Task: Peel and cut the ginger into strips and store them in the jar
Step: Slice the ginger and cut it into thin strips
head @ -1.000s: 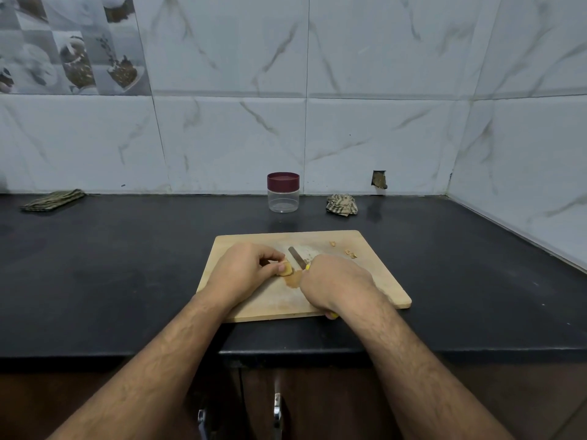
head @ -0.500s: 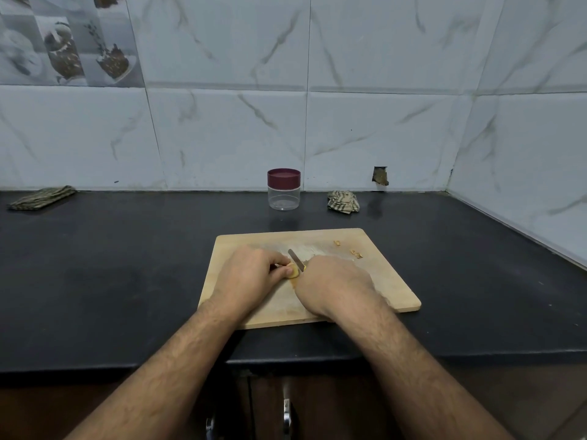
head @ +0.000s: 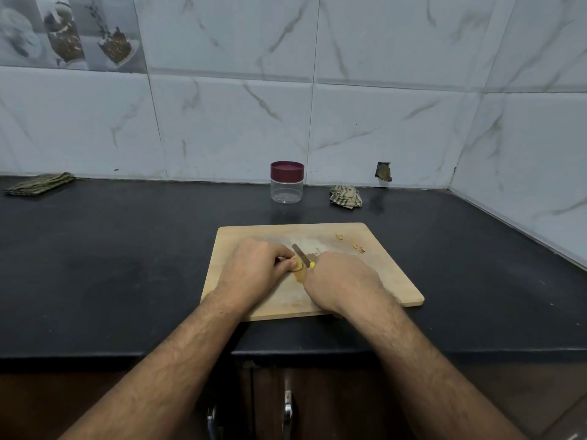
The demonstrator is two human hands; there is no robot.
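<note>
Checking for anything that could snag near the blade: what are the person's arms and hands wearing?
Nothing shows on them. Both forearms are bare and hairy with no sleeves in view, and the left hand and right hand carry no gloves, rings, watch or bands that can be seen.

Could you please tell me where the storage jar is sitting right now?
In the head view, the jar stands lidded at the back of the black counter against the tiled wall, beyond the cutting board, left of a crumpled cloth.
</note>
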